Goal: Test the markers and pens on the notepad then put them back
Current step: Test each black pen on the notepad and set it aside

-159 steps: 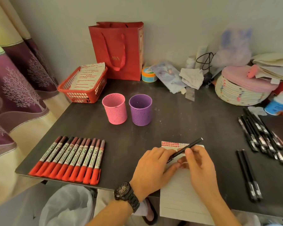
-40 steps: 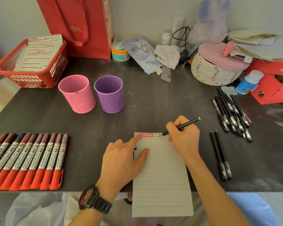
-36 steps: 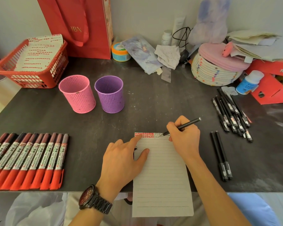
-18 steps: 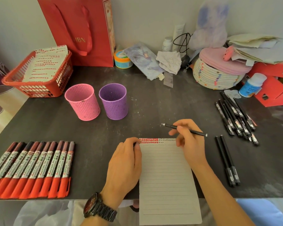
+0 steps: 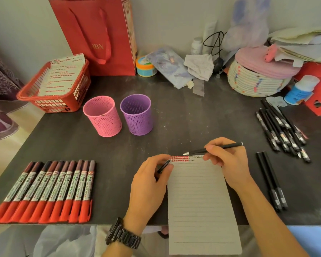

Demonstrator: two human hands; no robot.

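Notepad [image 5: 202,201] lies at the surface's [image 5: 183,127] near edge. At its top-left corner the left hand [image 5: 148,184] pinches a black cap [image 5: 163,166]. Over its top edge the right hand [image 5: 230,164] grips the pen [image 5: 230,145], tip pointing left. Recapping seems due: align tip with cap and push straight until seated.

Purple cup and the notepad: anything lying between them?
Nothing: the head view shows only bare table between the purple cup and the notepad. The pen in the right hand is at its top edge.
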